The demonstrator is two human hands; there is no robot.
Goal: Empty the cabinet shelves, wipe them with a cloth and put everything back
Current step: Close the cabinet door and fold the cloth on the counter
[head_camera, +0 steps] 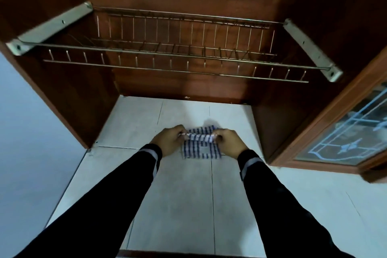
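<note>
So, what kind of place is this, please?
Most likely a home kitchen. A wooden wall cabinet holds an empty wire dish rack above a tiled counter, and both hands fold a striped cloth there. A glass-paned cabinet door stands open at the right.

Two hands: left hand (170,139), right hand (228,141); one striped cloth (201,146); one wire rack (178,48); two metal brackets; one glass-paned door (343,132)

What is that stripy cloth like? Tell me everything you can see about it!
The cloth is small, with dark blue and white stripes, and looks like soft woven fabric. It lies on the pale tiled surface below the wire rack. Its far edge is lifted and folded over, pinched by the left hand and the right hand.
</note>
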